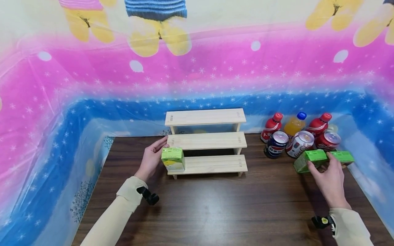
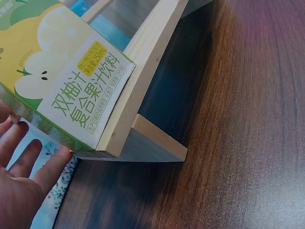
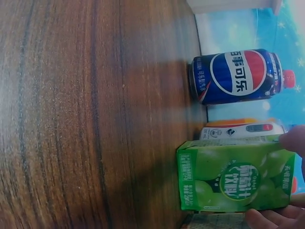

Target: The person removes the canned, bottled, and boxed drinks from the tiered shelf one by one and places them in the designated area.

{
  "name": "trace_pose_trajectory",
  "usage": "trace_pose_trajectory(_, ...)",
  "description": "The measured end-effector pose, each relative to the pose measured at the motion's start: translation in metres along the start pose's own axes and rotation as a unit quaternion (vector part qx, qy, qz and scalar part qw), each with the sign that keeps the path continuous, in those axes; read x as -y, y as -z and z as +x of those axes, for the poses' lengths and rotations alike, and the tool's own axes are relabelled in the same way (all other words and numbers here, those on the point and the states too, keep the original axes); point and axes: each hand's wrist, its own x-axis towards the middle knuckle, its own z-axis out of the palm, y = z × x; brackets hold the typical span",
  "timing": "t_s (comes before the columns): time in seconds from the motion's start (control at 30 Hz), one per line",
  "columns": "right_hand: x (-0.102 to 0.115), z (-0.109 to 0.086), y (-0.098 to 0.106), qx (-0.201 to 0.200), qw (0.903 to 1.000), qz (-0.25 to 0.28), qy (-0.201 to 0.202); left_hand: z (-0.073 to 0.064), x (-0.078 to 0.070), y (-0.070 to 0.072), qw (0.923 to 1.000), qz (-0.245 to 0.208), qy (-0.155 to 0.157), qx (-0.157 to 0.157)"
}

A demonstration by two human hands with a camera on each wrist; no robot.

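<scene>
A green-and-yellow juice carton (image 1: 173, 159) stands at the left end of the bottom step of a pale wooden three-step rack (image 1: 212, 165). Beside it is my left hand (image 1: 151, 158), fingers extended, with fingertips at the carton's side. Up close in the left wrist view, the carton (image 2: 71, 71) shows a pomelo print. At the right, my right hand (image 1: 330, 181) pinches a green grape juice carton (image 1: 310, 160) between thumb and fingers. This carton (image 3: 238, 176) appears upright by the drinks; whether its base touches the table is unclear. Another green carton (image 1: 344, 157) sits just behind the right hand.
Beyond the right hand cluster a Pepsi can (image 1: 276, 145), a white Coca-Cola can (image 1: 301, 143), a dark red can (image 1: 328, 140), two red-capped bottles (image 1: 271, 128) and an orange drink bottle (image 1: 294, 125). A printed cloth (image 1: 197, 75) walls the brown table (image 1: 209, 208).
</scene>
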Motion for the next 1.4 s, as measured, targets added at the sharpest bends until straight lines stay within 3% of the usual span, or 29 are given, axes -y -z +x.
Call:
trace_pose_trajectory(0.17, 0.009, -0.006, 0.008, -0.006, 1.0, 0.003, 0.004, 0.0, 0.0, 0.0, 1.0, 0.0, 0.005, 0.004)
trace_pose_trajectory(0.47, 0.043, -0.011, 0.014, -0.078, 0.9955, 0.001, 0.054, 0.002, 0.001, 0.001, 1.0, -0.002, 0.004, 0.005)
trace_pose_trajectory(0.73, 0.08, -0.013, 0.005, -0.04, 0.9938, 0.049, 0.091, 0.002, 0.0, 0.0, 0.9999, -0.008, 0.01, 0.003)
trace_pose_trajectory(1.1, 0.13, -0.015, -0.013, -0.009, 0.9809, 0.102, 0.166, 0.001, 0.0, 0.001, 0.9999, -0.006, 0.008, 0.004)
trace_pose_trajectory(1.4, 0.165, -0.02, -0.035, 0.034, 0.972, 0.131, 0.192, 0.0, 0.0, 0.0, 1.0, -0.007, 0.006, 0.002)
